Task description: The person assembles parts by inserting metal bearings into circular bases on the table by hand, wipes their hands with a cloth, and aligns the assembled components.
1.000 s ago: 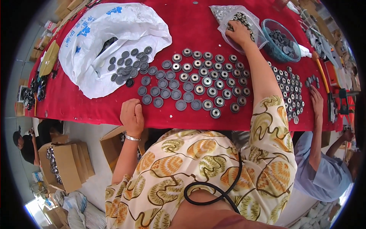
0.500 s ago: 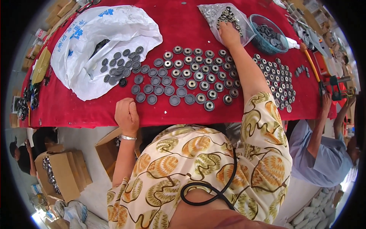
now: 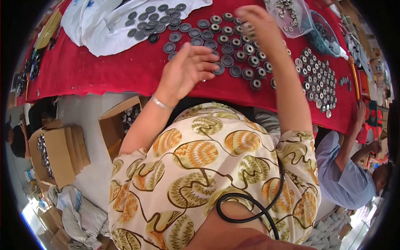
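While the left hand is hovering open over the near edge of the desk, fingers spread and holding nothing, the right hand is reaching further in over the rows of round grey discs. Right hand is blurred, fingers curled downward, prob. pinching something small near a disc, but can't tell if it's gripping one. Discs are lying flat on the red cloth covering the desk, packed in neat rows w/ shiny centres facing up, right under and between both hands. More plain dark discs are sitting on a white plastic bag at the far left of the desk, well apart from the right hand. A clear bag of small metal parts is lying just beyond the right hand, and a blue bowl w/ dark pieces is standing beside it. A second batch of smaller discs is spreading out to the right, in front of another person in a light blue shirt, whose hand is resting at the desk edge. Open cardboard boxes are standing on the floor under the desk at left, some holding more metal parts. A black cable is looping across the patterned top
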The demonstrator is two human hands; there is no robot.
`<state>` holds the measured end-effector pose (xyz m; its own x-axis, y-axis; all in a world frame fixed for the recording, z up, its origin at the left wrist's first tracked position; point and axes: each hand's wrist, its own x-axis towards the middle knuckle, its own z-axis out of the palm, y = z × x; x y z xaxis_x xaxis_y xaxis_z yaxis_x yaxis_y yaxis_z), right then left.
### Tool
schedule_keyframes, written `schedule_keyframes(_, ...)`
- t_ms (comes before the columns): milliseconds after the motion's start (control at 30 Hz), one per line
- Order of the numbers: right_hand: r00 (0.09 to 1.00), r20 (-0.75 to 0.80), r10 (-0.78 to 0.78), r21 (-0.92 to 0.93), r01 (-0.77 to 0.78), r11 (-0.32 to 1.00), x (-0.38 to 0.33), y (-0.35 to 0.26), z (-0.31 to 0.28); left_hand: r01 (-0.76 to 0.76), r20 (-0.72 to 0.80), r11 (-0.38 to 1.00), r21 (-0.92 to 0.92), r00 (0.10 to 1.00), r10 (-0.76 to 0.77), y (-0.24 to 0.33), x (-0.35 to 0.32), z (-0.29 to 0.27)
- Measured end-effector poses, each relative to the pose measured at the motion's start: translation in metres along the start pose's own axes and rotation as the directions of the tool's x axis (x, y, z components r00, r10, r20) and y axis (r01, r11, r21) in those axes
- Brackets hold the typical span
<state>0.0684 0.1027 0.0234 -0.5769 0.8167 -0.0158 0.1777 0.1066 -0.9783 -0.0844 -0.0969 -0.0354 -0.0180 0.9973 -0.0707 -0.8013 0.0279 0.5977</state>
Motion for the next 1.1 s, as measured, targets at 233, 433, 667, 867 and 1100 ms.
schedule_keyframes(233,0.769,0.407,-0.493,-0.511,0.639,0.574,-0.069,0.011,0.105,0.056,-0.134,0.874,-0.482,0.982,-0.136,-0.017,-0.003,-0.007)
schedule_keyframes(433,0.677,0.387,-0.627,-0.416,0.734,0.536,-0.078,0.016,0.095,-0.036,-0.099,0.879,-0.476,0.995,-0.013,-0.013,-0.01,-0.028)
schedule_keyframes(667,0.752,0.316,-0.578,-0.548,0.642,0.536,-0.083,0.021,0.075,-0.05,-0.158,0.956,-0.288,0.987,0.004,-0.016,-0.006,-0.005)
schedule_keyframes(867,0.793,0.277,-0.543,-0.588,0.586,0.557,-0.091,0.016,0.061,0.01,-0.148,0.967,-0.253,0.988,-0.048,-0.018,0.0,0.01)
schedule_keyframes(1100,0.813,0.256,-0.523,-0.547,0.568,0.615,-0.093,0.025,0.062,0.039,-0.056,0.963,-0.265,0.997,-0.056,-0.034,0.004,-0.002)
